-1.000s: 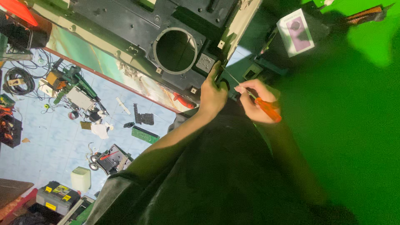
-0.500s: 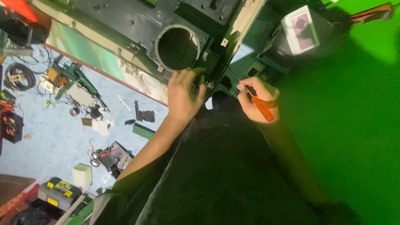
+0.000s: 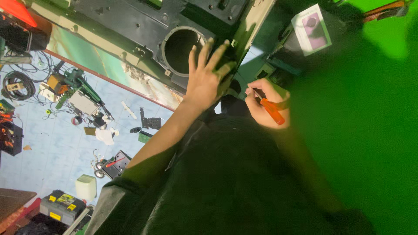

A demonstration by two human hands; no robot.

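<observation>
Since the earlier frames, my left hand (image 3: pixel 204 80) has slid up off the panel's edge and now lies flat, fingers spread apart, on the dark panel (image 3: pixel 126 21) just right of its round opening (image 3: pixel 180 48), bracing it so it stays put. To the near right, my right hand (image 3: pixel 261 104) is clamped around the orange-handled screwdriver (image 3: pixel 272 111), tip angled toward the panel's corner. Far left on the tiled floor (image 3: pixel 52 143) lie scattered tools and cables.
</observation>
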